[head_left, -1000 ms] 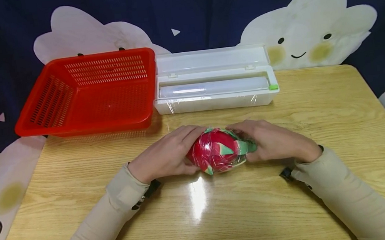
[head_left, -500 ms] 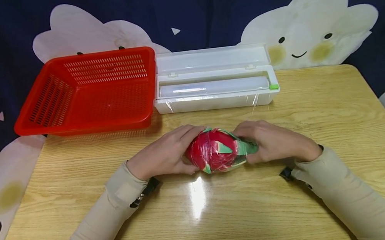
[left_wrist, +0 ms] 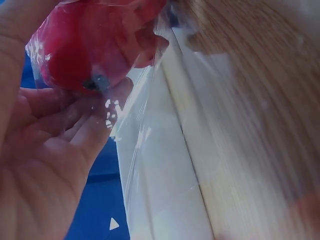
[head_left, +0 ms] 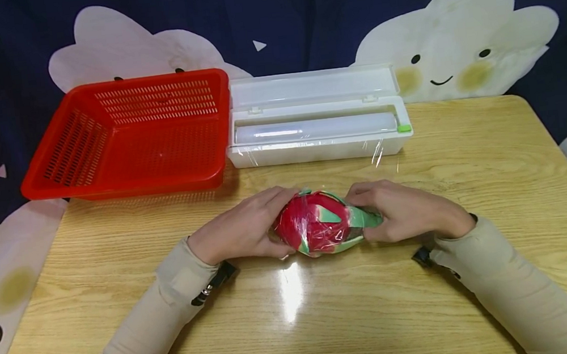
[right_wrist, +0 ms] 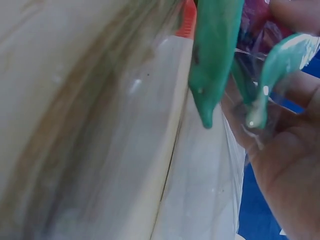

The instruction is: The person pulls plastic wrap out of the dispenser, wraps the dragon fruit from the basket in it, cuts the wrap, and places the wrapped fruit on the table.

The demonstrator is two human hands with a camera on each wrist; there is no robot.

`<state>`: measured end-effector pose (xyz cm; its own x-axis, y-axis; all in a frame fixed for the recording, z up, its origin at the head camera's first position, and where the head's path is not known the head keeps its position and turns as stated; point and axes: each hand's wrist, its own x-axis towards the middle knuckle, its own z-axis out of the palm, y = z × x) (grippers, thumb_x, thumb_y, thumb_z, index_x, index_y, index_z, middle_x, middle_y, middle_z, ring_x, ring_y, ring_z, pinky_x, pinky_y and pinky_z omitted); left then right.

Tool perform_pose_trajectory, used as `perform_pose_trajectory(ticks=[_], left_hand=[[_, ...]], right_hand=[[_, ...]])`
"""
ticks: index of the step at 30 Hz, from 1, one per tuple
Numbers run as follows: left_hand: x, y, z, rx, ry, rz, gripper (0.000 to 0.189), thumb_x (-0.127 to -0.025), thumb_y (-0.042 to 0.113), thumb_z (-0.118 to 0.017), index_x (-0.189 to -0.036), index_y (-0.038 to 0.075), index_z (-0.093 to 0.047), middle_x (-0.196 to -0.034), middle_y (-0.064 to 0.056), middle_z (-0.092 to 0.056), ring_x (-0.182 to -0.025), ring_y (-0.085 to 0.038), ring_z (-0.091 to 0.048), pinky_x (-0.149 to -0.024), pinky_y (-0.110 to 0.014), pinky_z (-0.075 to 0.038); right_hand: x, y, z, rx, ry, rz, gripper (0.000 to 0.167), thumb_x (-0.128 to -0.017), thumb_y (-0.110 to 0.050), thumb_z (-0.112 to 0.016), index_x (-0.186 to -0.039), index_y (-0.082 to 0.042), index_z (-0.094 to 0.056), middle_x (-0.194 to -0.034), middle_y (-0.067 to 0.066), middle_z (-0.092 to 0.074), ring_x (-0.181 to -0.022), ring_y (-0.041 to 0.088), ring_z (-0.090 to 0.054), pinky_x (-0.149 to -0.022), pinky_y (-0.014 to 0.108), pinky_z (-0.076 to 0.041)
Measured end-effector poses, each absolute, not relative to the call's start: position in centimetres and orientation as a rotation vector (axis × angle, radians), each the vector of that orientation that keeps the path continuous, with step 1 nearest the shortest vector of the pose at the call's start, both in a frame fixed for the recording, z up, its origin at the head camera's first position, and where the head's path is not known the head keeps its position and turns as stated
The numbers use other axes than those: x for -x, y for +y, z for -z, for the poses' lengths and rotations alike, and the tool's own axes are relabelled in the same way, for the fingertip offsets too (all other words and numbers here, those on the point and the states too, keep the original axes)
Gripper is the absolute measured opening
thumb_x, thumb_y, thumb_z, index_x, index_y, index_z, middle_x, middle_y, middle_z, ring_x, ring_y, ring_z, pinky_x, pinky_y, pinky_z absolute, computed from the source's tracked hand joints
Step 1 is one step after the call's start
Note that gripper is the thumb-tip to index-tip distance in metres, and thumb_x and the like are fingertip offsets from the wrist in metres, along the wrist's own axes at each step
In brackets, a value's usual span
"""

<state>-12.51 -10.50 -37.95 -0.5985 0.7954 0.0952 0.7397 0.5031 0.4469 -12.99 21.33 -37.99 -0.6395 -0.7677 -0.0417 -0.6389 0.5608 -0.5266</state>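
A red dragon fruit (head_left: 319, 227) with green scale tips is held just above the table between both hands, clear cling film around it. My left hand (head_left: 244, 226) grips its rounded end, thumb on the near side and fingers on the far side. In the left wrist view, film (left_wrist: 142, 135) spreads from the fruit across the white box behind. My right hand (head_left: 402, 211) holds the leafy end, with fingers and thumb curled round it. The green leaf tips (right_wrist: 212, 65) show large in the right wrist view, film gathered about some of them.
A white cling film dispenser (head_left: 312, 150) with raised lid stands behind the fruit, a film roll (head_left: 315, 129) inside and film over its front. A red plastic basket (head_left: 161, 183) is at its left. The wooden table (head_left: 329, 332) meets a dark blue curtain (head_left: 297, 4).
My right hand has shifted slightly to the right, baring more of the leafy end. The fruit has turned a little between the hands; my left hand has barely moved.
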Motion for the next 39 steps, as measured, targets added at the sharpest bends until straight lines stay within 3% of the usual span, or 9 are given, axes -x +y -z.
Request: perform_pose_trajectory(ticks=[10, 19, 39], left_hand=[[12.57, -10.65, 38.02, -1.308, 2.579, -0.689, 0.091, -0.081, 0.039, -0.086, -0.152, 0.003, -0.044, -0.140, -0.008, -0.061, -0.128, -0.022, -0.061, -0.108, -0.036, -0.056], [12.74, -10.69, 38.19, -1.248, 2.551, -0.676, 0.093, -0.079, 0.042, -0.085, -0.153, 0.005, -0.042, -0.143, -0.007, -0.060, -0.130, -0.023, -0.061, -0.112, -0.038, -0.054], [13.00, -10.77, 38.20, -1.200, 2.481, -0.701, 0.093, -0.079, 0.050, -0.084, -0.151, 0.006, -0.044, -0.145, -0.006, -0.060, -0.132, -0.020, -0.060, -0.114, -0.036, -0.052]], right_hand=[[12.98, 21.21, 37.77, 1.150, 2.492, 0.688, 0.041, -0.082, -0.010, -0.070, -0.122, -0.020, -0.074, -0.116, -0.012, -0.067, -0.099, 0.003, -0.059, -0.084, 0.024, -0.055], [13.10, 21.28, 37.91, 1.152, 2.457, 0.710, 0.031, -0.082, -0.008, -0.069, -0.111, -0.018, -0.076, -0.114, -0.009, -0.068, -0.095, 0.004, -0.061, -0.082, 0.023, -0.056], [13.35, 21.56, 37.49, 1.134, 2.340, 0.770, 0.034, -0.082, -0.005, -0.066, -0.109, -0.025, -0.074, -0.113, -0.015, -0.068, -0.097, 0.002, -0.063, -0.091, 0.025, -0.058]])
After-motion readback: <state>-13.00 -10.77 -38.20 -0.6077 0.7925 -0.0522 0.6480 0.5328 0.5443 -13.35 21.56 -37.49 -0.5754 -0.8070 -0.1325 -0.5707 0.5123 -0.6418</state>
